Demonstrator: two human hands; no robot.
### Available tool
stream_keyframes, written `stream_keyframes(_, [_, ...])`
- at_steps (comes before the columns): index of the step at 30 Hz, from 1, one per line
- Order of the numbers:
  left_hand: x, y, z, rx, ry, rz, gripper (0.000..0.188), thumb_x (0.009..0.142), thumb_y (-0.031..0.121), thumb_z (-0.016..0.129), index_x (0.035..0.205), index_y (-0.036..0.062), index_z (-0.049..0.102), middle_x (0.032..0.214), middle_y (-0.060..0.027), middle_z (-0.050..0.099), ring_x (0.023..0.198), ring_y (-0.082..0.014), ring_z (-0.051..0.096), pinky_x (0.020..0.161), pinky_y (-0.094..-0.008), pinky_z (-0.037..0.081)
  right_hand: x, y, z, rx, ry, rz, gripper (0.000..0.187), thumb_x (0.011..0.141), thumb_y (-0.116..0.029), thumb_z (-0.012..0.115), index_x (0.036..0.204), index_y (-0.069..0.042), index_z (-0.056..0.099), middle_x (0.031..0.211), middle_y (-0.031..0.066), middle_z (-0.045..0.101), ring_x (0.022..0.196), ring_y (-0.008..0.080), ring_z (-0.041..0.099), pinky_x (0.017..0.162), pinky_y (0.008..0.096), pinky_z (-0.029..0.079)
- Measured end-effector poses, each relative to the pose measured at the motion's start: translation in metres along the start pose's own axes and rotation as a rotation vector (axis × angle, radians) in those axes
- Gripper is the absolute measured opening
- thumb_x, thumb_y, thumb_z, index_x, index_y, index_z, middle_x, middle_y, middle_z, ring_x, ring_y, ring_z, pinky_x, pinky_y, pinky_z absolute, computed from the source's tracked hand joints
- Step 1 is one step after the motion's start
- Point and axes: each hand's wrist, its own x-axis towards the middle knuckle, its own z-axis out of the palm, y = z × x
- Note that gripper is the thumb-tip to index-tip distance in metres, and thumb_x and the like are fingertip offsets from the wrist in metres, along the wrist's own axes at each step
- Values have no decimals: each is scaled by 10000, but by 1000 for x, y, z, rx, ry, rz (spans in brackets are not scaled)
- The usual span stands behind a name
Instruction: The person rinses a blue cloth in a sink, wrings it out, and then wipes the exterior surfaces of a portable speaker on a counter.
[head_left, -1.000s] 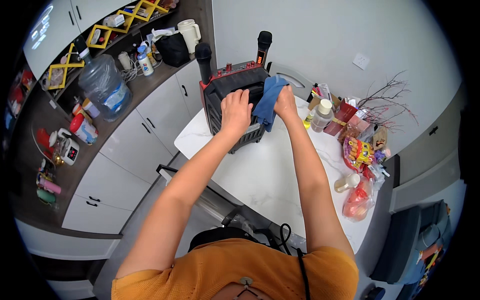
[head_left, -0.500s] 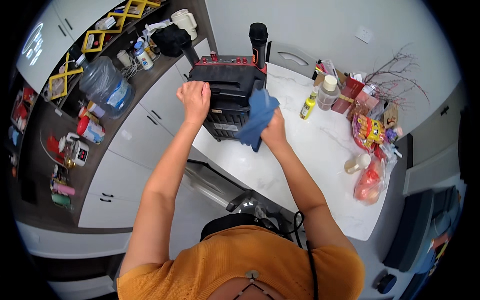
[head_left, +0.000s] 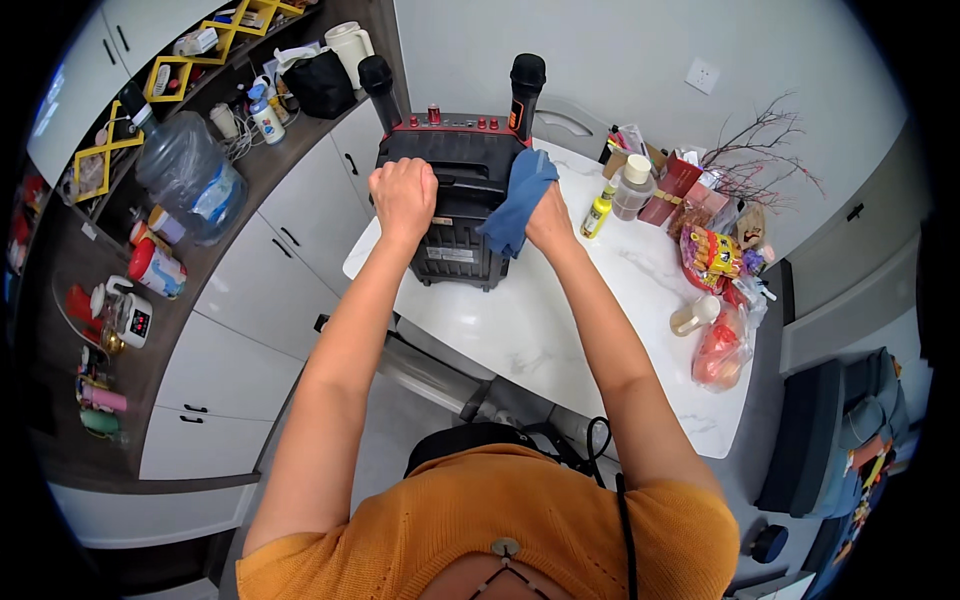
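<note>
A black portable speaker (head_left: 461, 248) with a red-trimmed control panel stands upright on the white table (head_left: 470, 320). Two microphones, a left one (head_left: 380, 88) and a right one (head_left: 524, 95), rise from its top corners. My left hand (head_left: 404, 198) is closed over the left part of the speaker's handle (head_left: 470, 188). In my right hand (head_left: 549, 218) is a blue cloth (head_left: 520, 205), which lies against the speaker's right side. The cloth covers most of my right fingers.
Right of the speaker are a yellow bottle (head_left: 597, 212), a clear white-capped bottle (head_left: 633, 188), snack packs (head_left: 712, 252), a cup (head_left: 694, 315) and a plastic bag of fruit (head_left: 722, 350). Along the left runs a cabinet counter with a large water bottle (head_left: 192, 178) and a kettle (head_left: 130, 315).
The cloth has gone from blurred motion to resting along the speaker's upper right side, slightly higher. My left hand stays on the handle. The whole view has shifted a little.
</note>
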Motion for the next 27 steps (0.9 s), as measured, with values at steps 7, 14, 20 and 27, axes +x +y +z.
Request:
stream_keyframes(7, [0,1,-1,30,-13,-3,190,829,199,445,738,79,561,716,-57,544,741,-241,495,759,-381,332,21,9,-28,-261,-460,277,308,770,-304,493,937,-62,582,902,197,620,831,385,585,719,446,472])
stream_keyframes(14, [-1,1,4,44,59,13,179,830,188,459,729,79,559,713,-54,546,724,-241,497,747,-375,341,-11,-21,-48,-194,-446,120,174,735,-168,516,797,-28,598,811,194,613,749,368,595,629,428,483])
stream_keyframes(20, [-2,-2,2,59,12,15,181,832,189,461,721,74,545,710,-59,539,726,-242,495,749,-379,342,-39,-31,-64,-115,-376,56,187,733,-225,554,828,-67,585,792,161,607,687,365,586,575,440,470])
stream_keyframes(27, [-2,1,-1,25,-24,8,174,847,187,422,764,73,523,724,-65,509,753,-254,478,757,-389,332,-2,-5,-42,-266,-336,44,156,727,-174,541,801,-49,595,831,195,597,697,365,595,600,429,485])
